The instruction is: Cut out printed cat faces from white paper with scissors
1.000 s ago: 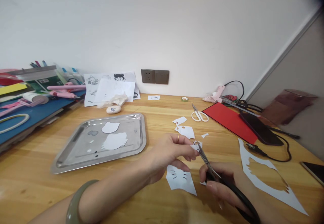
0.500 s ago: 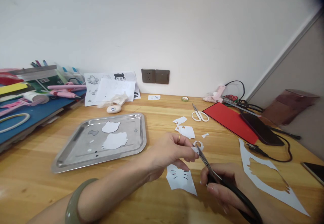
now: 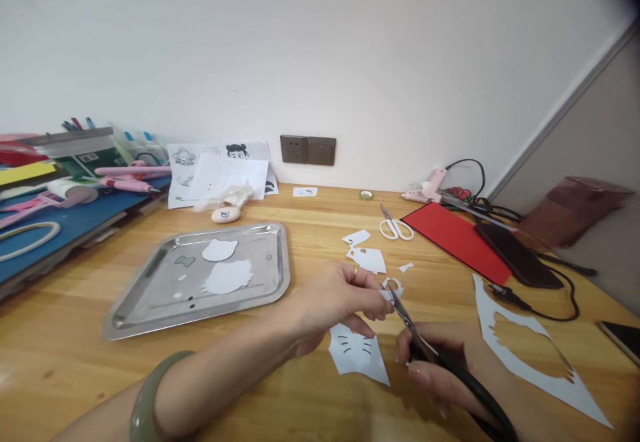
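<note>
My left hand pinches a small piece of white paper between thumb and fingers. Wrapped around the black handles of a pair of scissors is my right hand; the blades reach up to the paper at my left fingertips. Below my left hand lies a white paper with black whisker lines. Paper scraps with cut-out holes are scattered just beyond the hands. Left of them, a metal tray bears a cat-head cutout, another white cutout and several tiny pieces.
White-handled scissors, a tape roll and a red sheet lie farther back. A pink glue gun stands near the wall. Right are a paper offcut and a plug. Craft supplies crowd a blue board at left.
Almost nothing differs. Both hands, the scissors and the small paper keep their positions; the view has shifted very slightly.
</note>
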The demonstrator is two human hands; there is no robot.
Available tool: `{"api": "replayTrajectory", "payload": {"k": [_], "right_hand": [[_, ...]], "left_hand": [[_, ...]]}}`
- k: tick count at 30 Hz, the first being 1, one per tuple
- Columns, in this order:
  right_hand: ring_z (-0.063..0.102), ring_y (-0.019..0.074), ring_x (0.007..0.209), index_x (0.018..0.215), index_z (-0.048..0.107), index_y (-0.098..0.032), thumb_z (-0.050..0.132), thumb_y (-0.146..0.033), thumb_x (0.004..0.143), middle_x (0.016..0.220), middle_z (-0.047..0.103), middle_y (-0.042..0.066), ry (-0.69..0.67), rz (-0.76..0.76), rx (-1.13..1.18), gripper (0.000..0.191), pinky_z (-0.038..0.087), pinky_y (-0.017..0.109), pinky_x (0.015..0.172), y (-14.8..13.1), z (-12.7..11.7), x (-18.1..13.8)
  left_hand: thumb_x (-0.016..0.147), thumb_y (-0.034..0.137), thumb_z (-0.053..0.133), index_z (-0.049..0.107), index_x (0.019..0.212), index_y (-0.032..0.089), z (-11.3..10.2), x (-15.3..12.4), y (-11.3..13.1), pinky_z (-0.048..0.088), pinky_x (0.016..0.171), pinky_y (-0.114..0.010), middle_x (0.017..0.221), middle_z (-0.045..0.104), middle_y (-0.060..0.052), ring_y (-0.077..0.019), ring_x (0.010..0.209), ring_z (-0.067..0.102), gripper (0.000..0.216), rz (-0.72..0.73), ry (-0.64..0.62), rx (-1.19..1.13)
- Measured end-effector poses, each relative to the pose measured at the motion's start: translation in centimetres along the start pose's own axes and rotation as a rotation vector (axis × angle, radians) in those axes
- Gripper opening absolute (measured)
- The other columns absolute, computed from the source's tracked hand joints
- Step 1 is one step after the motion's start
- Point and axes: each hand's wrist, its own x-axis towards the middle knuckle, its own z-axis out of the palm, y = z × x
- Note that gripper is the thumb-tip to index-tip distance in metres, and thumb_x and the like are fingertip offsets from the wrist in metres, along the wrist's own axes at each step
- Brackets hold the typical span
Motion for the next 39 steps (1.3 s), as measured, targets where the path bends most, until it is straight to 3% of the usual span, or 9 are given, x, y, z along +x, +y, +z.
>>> {"api": "replayTrajectory", "payload": {"k": [23,39], "right_hand": [[0.034,0.0064,0.034,0.059,0.048,-0.017,0.053,-0.058,0.064,0.042,0.036,-0.007,-0.003,0.030,-0.036,0.041,0.027,0.017,0.033,0.37,-0.20,0.02],[0.035,0.0068,0.035,0.056,0.047,-0.017,0.056,-0.046,0.066,0.042,0.036,-0.007,0.001,0.035,-0.076,0.032,0.026,0.017,0.034,0.20,-0.24,0.06]], "left_hand": [[0.057,0.013,0.062,0.057,0.055,0.013,-0.15,-0.03,0.66,0.044,0.049,-0.017,0.056,0.054,0.001,-0.0071,0.054,0.049,0.005,-0.020,-0.010,0.062],[0.059,0.012,0.060,0.058,0.057,0.014,-0.36,-0.02,0.62,0.044,0.048,-0.017,0.057,0.053,0.002,-0.0069,0.056,0.048,0.003,-0.002,-0.027,0.095]]}}
